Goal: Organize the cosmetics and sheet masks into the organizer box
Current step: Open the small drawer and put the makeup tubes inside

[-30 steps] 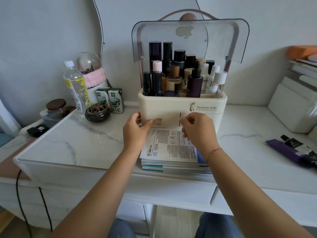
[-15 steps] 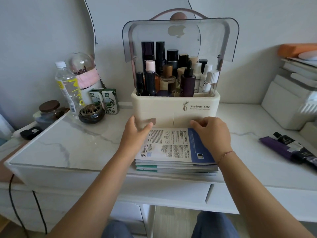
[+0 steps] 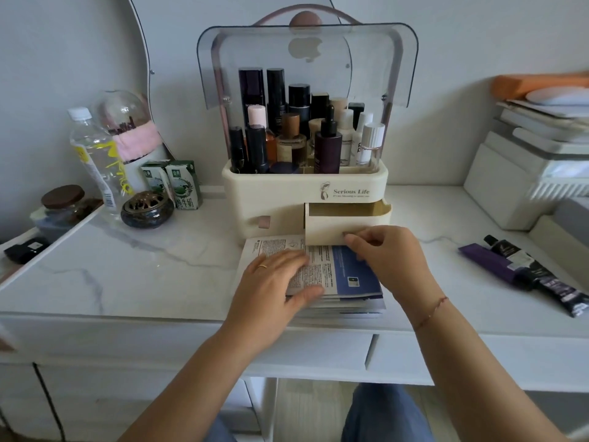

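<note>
The cream organizer box (image 3: 274,189) is standing on the white marble-look desk (image 3: 143,275), its clear lid (image 3: 366,59) tipped up and its top tray holding upright cosmetic bottles (image 3: 328,148). Directly at 6 o'clock from the box, touching its base, the stack of sheet masks (image 3: 347,272) is lying flat near the desk's front edge.

Of the 2 drawers in the box front, the right drawer (image 3: 325,231) is standing partly out, overhanging the far edge of the stack, while the left drawer (image 3: 277,223) is sitting flush. The right hand (image 3: 392,260) is reaching in from 4 o'clock, its fingertips (image 3: 352,240) curling onto the small tab at the drawer's front and pinching it, with the knuckles hovering over the blue part of the top packet.

The left hand (image 3: 271,288) is resting on the stack from 7 o'clock, fingers (image 3: 287,260) lying nearly straight across the printed white half of the top packet, and the thumb is running along the near edge; whether it is tucking under that packet cannot be told.

At 3 o'clock from the stack, well apart, 2 dark tubes (image 3: 510,266) are lying on the desk. At 10 o'clock, a water bottle (image 3: 95,154), 2 milk cartons (image 3: 183,186) and a round incense burner (image 3: 146,210) are standing together.
</note>
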